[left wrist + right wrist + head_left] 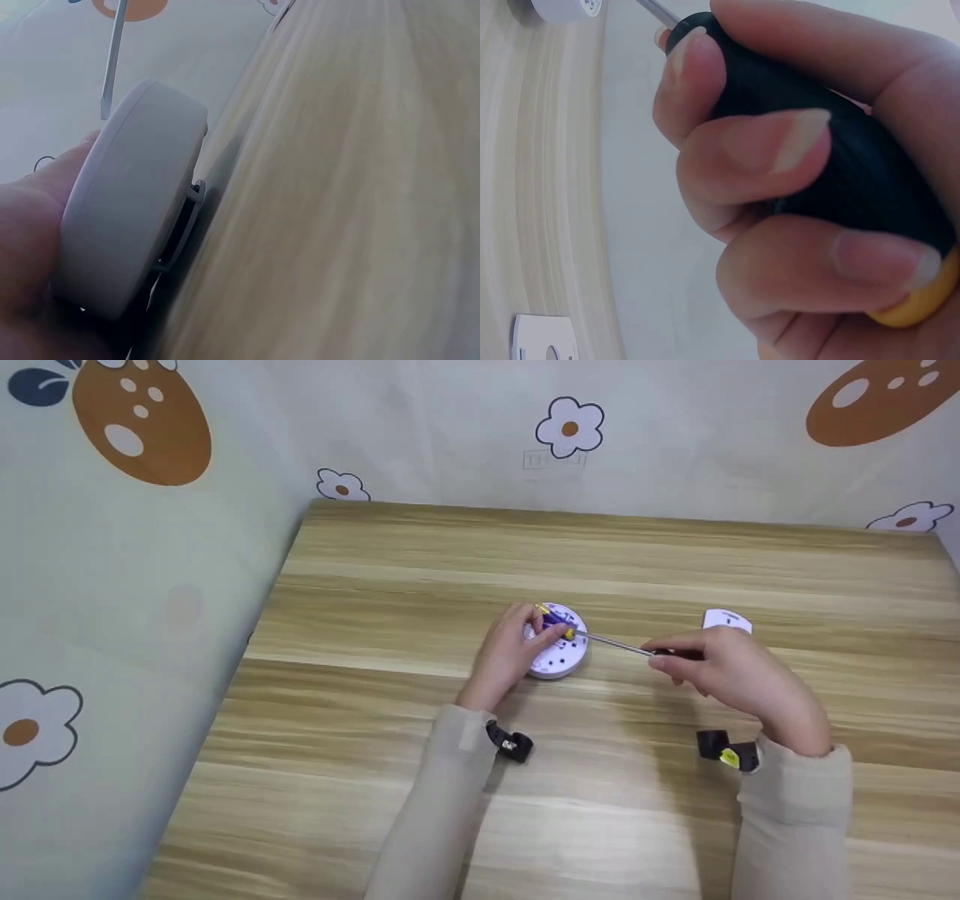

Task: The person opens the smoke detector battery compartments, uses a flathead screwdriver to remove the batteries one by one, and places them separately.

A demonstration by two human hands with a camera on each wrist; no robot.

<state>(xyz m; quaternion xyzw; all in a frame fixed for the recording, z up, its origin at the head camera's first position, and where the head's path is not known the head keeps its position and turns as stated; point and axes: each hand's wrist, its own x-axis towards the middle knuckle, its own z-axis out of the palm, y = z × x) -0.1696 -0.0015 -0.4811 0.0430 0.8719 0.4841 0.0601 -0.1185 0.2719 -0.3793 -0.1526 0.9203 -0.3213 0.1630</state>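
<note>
My left hand [512, 641] holds a round white device [559, 664] near the middle of the table, its thumb lying across the face. Purple and yellow cylinders that look like batteries [553, 616] show on that face beside the fingers, partly hidden by them. In the left wrist view, the thick white rim [139, 195] and a small bracket [184, 225] on the underside are visible. My right hand [739, 671] grips a screwdriver by its black and yellow handle [810, 142]. The metal shaft [616, 643] points left, its tip at the yellow end of the cylinders.
A white cover piece [726, 619] lies on the wooden table [360, 735] behind the right hand. Patterned cloth [450, 427] rises behind the table and along its left side. Black cameras are strapped to both wrists.
</note>
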